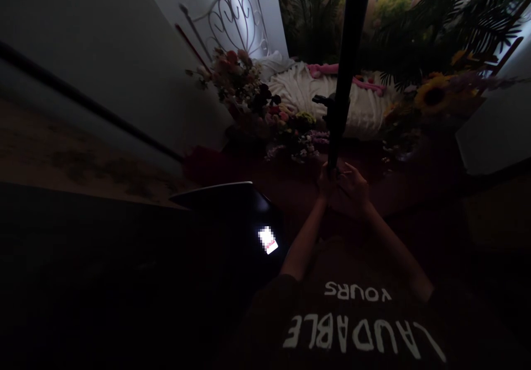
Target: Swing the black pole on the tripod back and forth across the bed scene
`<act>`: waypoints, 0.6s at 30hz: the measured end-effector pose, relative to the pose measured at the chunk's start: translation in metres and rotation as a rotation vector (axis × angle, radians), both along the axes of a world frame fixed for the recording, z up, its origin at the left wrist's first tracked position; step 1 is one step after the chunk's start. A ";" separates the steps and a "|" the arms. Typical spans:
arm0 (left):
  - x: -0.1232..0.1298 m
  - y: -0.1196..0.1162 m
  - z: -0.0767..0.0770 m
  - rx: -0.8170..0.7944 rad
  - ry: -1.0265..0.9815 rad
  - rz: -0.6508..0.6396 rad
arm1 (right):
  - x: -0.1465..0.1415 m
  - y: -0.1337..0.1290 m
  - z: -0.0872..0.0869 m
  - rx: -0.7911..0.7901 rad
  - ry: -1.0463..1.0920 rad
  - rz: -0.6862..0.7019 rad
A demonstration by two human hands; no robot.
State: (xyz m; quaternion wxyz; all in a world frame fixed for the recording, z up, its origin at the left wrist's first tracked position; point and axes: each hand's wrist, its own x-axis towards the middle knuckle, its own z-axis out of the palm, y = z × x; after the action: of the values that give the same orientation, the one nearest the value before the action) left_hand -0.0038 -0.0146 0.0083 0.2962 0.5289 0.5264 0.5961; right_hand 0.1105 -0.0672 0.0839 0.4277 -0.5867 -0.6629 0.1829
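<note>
On the far left, a dark rod (91, 103) slants down towards the middle, along a pale wall (124, 77). Right of it, near, stands a glossy black panel (224, 209) with a small, bright, pixelated patch (267, 240). Beyond, on the far side, a curled metal headboard (236, 19) rises behind mixed flowers (236, 71) and a bed (296, 89) in rumpled pale cloth, with pink items (323, 71) on top. In the middle, a black pole (346, 66) with a side knob (323, 100) runs up past the bed. The left hand (327, 182) grasps its lower end; the right hand (354, 185) is just right of it, fingers bent towards it, but its grip is too dark to tell. On the far right are a sunflower (431, 95) and palm leaves (448, 21).
</note>
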 end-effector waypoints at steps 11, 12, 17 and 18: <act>0.001 0.002 0.002 0.002 -0.009 -0.052 | 0.001 0.024 -0.002 -0.206 0.257 -0.067; 0.000 0.001 0.004 0.006 -0.007 -0.063 | 0.002 0.025 -0.003 -0.207 0.308 -0.066; -0.001 -0.005 0.008 0.045 0.011 -0.025 | 0.020 0.011 -0.009 -0.299 0.477 -0.040; 0.000 -0.008 0.006 0.045 0.006 -0.009 | 0.026 0.004 -0.014 -0.335 0.490 -0.030</act>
State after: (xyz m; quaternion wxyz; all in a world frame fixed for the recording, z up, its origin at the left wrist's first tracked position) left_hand -0.0040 -0.0227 0.0146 0.2853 0.5397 0.5114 0.6048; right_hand 0.1368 -0.0630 0.0703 0.4749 -0.5973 -0.4914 0.4198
